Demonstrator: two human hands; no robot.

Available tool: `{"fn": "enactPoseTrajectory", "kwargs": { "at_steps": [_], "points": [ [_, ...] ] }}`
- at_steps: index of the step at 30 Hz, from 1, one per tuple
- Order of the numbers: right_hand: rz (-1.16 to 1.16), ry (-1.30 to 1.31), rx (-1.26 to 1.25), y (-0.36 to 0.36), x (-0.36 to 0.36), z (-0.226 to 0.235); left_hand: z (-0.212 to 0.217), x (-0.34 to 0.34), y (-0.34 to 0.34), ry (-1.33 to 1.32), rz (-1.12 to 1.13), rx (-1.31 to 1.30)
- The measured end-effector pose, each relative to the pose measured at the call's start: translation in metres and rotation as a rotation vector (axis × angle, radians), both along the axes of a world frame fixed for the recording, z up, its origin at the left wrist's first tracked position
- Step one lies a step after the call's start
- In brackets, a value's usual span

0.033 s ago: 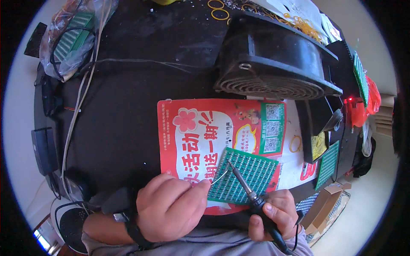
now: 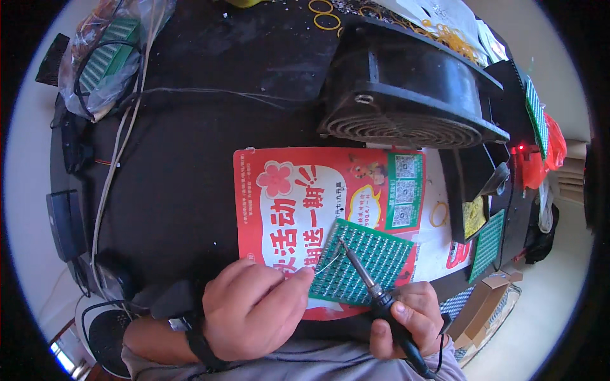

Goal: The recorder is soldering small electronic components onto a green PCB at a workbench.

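A green circuit board (image 2: 365, 267) with rows of small solder points lies on a red and white printed sheet (image 2: 251, 209). My right hand (image 2: 410, 320) grips the black handle of a soldering iron (image 2: 363, 274), whose tip meets the board near its upper left part. Pinched between the thumb and forefinger of my left hand (image 2: 257, 308) is a thin, silvery solder wire (image 2: 328, 262). Its free end reaches to the iron's tip. A black band is round my left wrist.
A large black fan (image 2: 406, 89) stands beyond the board. To the right are a soldering iron stand with a yellow sponge (image 2: 474, 217), another green board (image 2: 488, 246) and a cardboard box (image 2: 486, 311). Bagged boards (image 2: 111, 54) and cables (image 2: 121, 146) lie at left; rubber bands (image 2: 327, 21) lie far back.
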State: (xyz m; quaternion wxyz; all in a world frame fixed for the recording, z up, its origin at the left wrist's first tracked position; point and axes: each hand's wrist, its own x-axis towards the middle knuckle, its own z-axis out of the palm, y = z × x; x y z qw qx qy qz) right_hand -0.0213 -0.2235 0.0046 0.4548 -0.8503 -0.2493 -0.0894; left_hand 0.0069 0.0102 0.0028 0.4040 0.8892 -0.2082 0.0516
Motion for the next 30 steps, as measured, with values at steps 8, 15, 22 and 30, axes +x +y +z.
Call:
{"fn": "enactPoseTrajectory", "kwargs": {
  "at_steps": [8, 15, 22, 30],
  "points": [
    [0.004, 0.116, 0.048, -0.008, -0.003, -0.002, 0.004, 0.001, 0.001, -0.010, -0.007, 0.062],
    [0.009, 0.147, 0.074, -0.015, -0.008, -0.007, 0.000, 0.002, -0.004, -0.036, 0.050, 0.032],
    [-0.005, 0.138, 0.083, -0.013, -0.004, -0.008, 0.002, 0.000, 0.001, 0.102, 0.077, 0.024],
    [-0.039, 0.161, 0.113, -0.013, -0.008, -0.009, 0.012, 0.000, 0.005, 0.156, 0.082, 0.008]
  ]
}}
